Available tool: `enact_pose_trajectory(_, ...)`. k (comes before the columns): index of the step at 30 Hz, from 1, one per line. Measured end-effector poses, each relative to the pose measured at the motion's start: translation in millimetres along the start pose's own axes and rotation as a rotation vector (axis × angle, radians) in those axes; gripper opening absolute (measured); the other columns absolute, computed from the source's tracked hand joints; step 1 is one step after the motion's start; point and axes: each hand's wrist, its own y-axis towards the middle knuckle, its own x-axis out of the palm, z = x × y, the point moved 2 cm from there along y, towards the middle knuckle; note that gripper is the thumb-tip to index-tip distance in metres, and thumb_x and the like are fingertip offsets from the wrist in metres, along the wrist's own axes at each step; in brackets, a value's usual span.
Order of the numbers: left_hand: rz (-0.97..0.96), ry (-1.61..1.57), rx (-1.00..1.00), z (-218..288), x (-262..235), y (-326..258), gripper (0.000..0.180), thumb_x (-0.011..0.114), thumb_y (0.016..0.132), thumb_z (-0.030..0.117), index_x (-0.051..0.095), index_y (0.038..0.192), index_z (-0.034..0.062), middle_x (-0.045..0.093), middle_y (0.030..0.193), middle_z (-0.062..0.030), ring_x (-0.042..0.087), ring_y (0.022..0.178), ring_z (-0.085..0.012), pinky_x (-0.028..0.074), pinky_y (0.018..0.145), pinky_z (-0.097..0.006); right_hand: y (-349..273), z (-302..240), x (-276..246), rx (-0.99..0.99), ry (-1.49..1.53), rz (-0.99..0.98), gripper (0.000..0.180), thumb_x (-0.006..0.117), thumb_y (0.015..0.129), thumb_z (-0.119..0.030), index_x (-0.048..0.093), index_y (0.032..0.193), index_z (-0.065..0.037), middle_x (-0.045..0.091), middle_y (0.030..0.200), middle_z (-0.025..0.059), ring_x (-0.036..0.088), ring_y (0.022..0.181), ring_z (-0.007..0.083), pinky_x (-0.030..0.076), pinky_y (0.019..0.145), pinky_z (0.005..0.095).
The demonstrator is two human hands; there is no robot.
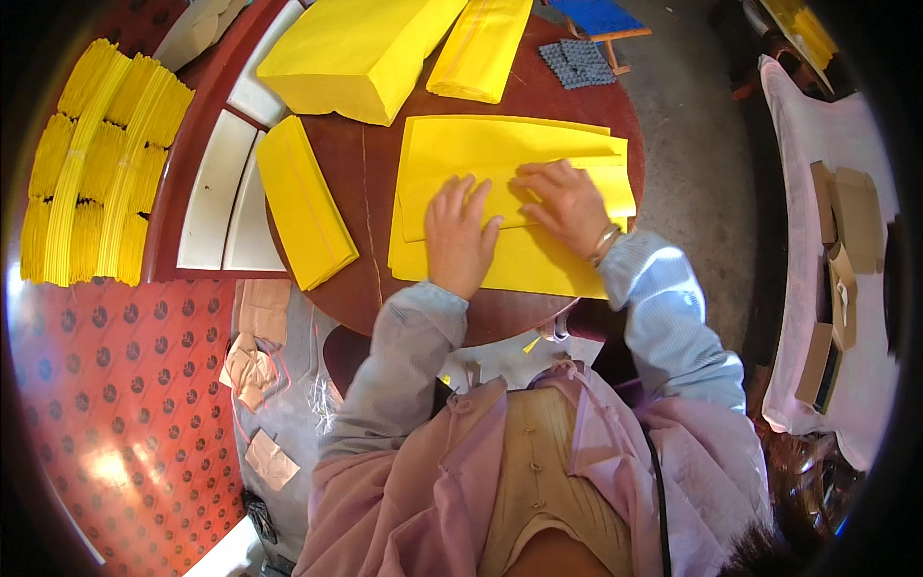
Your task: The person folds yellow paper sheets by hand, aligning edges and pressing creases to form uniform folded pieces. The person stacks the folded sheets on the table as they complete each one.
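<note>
Yellow fabric-like sheets [524, 264] lie partly folded over one another on a round brown table [327, 183]. My left hand [460, 236] rests flat on them near the left side, fingers stretched forward. To its right, my right hand [567, 204] lies on the upper layer by a narrow folded edge [606, 165]. Its fingers are slightly bent and apart, with nothing visibly gripped. A long folded yellow bundle [306, 204] lies left of the sheets. Beyond them are another folded yellow bundle [479, 48] and a large yellow stack [351, 58].
Tied yellow bundles [101, 163] are piled at the far left, beside white panels [216, 192]. A grey textured pad [577, 63] sits at the table's far right edge. A blue-topped stool [601, 17] stands behind. At right, open cardboard boxes [841, 288] rest on a pale cloth [803, 173].
</note>
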Motion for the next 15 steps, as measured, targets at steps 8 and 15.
enact_pose_trajectory(8, 0.085, -0.104, -0.058, -9.1, 7.3, -27.7, 0.023, 0.084, 0.086, 0.016, 0.067, 0.100, 0.0092, 0.059, 0.101, -0.0123, 0.056, 0.105, -0.0355, 0.042, 0.104, -0.050, -23.8, -21.5, 10.5, 0.088, -0.016, 0.141, 0.025, 0.076, 0.092, -0.022, 0.079, 0.115, -0.013, 0.072, 0.122, 0.0032, 0.062, 0.118, 0.0250, 0.045, 0.104, 0.0437)
enact_pose_trajectory(15, 0.174, -0.012, -0.104, -9.1, 6.7, -34.3, 0.030, 0.089, 0.079, 0.018, 0.060, 0.085, 0.0136, 0.056, 0.090, -0.0090, 0.055, 0.092, -0.0312, 0.038, 0.082, -0.045, -37.1, -17.3, 2.0, 0.178, 0.032, 0.154, 0.015, 0.081, 0.084, -0.017, 0.081, 0.096, -0.009, 0.075, 0.115, 0.0048, 0.065, 0.113, 0.0259, 0.047, 0.099, 0.0441)
